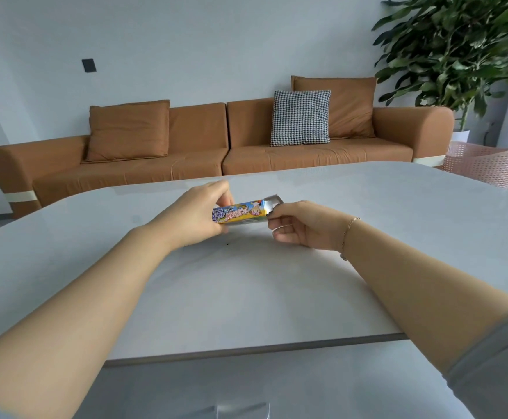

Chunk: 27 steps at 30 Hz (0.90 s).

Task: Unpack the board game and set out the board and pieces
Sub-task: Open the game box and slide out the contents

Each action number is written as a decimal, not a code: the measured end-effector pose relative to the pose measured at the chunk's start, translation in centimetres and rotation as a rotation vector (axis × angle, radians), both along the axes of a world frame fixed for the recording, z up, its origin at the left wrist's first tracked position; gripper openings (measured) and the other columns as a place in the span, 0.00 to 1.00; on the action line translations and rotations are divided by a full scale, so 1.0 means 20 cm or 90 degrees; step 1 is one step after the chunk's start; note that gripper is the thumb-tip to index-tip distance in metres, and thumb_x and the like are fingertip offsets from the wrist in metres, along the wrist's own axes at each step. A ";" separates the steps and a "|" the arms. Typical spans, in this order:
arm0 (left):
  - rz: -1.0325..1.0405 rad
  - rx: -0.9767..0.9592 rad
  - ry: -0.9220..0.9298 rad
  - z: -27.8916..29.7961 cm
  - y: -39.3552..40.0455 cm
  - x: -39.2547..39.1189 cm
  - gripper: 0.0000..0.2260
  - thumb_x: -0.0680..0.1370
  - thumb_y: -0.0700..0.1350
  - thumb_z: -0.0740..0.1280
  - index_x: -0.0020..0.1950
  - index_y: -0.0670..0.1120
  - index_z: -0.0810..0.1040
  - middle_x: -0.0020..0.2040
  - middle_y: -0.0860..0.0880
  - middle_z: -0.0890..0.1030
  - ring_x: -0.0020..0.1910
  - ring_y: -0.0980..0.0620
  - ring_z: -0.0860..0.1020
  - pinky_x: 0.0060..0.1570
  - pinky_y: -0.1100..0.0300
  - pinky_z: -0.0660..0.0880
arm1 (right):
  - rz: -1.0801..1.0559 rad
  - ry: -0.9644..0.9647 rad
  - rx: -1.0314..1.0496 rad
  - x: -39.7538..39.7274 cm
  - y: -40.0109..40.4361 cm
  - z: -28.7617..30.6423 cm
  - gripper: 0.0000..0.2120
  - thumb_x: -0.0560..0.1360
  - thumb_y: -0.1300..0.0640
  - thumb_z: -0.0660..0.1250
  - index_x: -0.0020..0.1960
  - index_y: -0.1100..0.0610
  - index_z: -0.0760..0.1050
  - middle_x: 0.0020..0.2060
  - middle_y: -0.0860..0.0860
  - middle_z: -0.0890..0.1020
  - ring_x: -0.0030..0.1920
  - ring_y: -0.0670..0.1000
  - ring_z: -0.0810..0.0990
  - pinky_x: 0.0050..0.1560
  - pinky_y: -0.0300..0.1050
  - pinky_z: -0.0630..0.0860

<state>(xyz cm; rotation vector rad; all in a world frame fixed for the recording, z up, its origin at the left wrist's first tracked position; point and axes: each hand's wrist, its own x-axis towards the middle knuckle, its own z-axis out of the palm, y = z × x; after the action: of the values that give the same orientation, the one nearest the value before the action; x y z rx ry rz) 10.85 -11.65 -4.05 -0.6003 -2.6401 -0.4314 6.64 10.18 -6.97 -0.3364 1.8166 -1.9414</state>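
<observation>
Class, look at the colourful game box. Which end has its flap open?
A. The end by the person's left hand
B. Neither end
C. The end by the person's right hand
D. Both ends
C: the game box shows its raised flap beside the right hand, while the left hand covers the other end.

Brown sofa (246,152), houndstooth cushion (301,117), leafy plant (458,46), pink basket (485,166)

table (367,225): open both sides of hands | centre: box (240,213) | beyond: sofa (216,158)
</observation>
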 end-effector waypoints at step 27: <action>-0.008 -0.095 0.149 -0.21 -0.02 -0.03 0.22 0.72 0.36 0.67 0.65 0.50 0.72 0.62 0.55 0.76 0.54 0.48 0.78 0.47 0.53 0.75 | -0.090 -0.222 -0.019 0.00 -0.04 0.05 0.11 0.71 0.57 0.68 0.37 0.65 0.74 0.30 0.52 0.69 0.34 0.48 0.72 0.24 0.35 0.76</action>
<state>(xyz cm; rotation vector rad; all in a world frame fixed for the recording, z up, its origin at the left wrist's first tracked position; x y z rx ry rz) 10.23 -12.10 -8.30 -0.6696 -2.4595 -0.1565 6.70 9.47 -6.06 0.1210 1.6204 -1.9750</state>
